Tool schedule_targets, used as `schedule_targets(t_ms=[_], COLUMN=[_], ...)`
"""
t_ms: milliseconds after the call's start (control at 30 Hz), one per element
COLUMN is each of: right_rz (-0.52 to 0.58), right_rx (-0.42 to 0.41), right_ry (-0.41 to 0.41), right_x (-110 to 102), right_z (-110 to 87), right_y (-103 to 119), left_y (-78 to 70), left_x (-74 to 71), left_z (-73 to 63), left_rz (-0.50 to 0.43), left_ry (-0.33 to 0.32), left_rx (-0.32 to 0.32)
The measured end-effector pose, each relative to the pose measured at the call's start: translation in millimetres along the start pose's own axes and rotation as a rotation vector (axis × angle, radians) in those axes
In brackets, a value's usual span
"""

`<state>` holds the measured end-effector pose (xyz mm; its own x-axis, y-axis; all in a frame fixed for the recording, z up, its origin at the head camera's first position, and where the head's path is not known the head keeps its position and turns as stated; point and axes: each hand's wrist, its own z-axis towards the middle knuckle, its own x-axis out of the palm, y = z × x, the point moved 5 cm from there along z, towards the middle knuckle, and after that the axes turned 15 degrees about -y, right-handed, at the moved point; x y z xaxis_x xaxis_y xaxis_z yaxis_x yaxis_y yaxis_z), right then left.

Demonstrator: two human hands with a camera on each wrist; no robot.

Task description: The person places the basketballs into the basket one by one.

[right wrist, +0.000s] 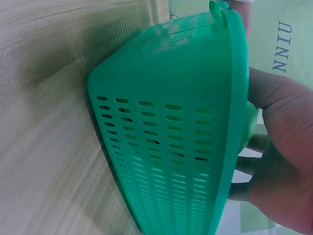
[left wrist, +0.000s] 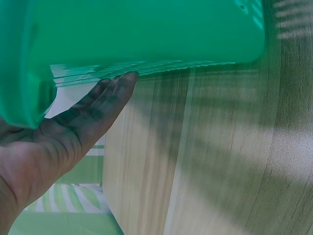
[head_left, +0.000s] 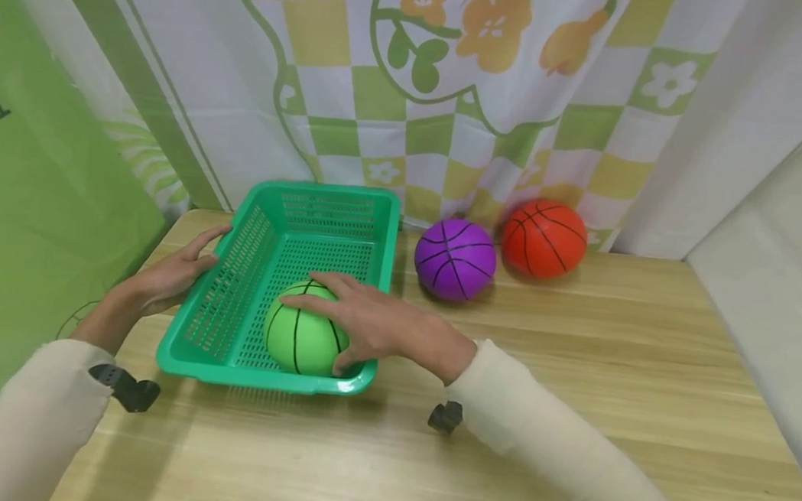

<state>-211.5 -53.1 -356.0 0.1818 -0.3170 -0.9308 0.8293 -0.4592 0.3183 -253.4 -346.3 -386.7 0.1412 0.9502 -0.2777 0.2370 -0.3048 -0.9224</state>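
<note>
A green toy basketball (head_left: 300,329) with black lines sits in the front part of a green plastic basket (head_left: 391,242). My right hand (head_left: 369,321) holds this ball from above and the right, fingers spread over its top and thumb at its near side. In the right wrist view the basket wall (right wrist: 161,127) hides most of the ball. At the basket's left side is my left hand (head_left: 175,275), touching the rim. The left wrist view shows its fingers (left wrist: 105,110) fairly straight along the outside wall, with the thumb hidden.
A purple toy basketball (head_left: 454,259) and a red one (head_left: 545,239) rest on the wooden table (head_left: 570,414), right of the basket by the patterned curtain (head_left: 435,138). Green fabric (head_left: 33,182) hangs at the left, and a pale surface (head_left: 781,228) borders the table's right edge.
</note>
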Motion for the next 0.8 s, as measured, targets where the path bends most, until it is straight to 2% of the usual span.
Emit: schedule_targets(t_ms=[400, 800], right_rz=[-0.049, -0.003], right_rx=[-0.079, -0.027], right_ry=[-0.131, -0.165], right_x=[-16, -28], right_z=[-10.9, -24.1], right_y=[-3, -12], left_y=[2.2, -0.8], left_x=[0.2, 1.6], left_z=[2.9, 0.3], left_rz=[-0.004, 0.012], left_ry=[0.019, 0.024], left_rx=[0.022, 0.035])
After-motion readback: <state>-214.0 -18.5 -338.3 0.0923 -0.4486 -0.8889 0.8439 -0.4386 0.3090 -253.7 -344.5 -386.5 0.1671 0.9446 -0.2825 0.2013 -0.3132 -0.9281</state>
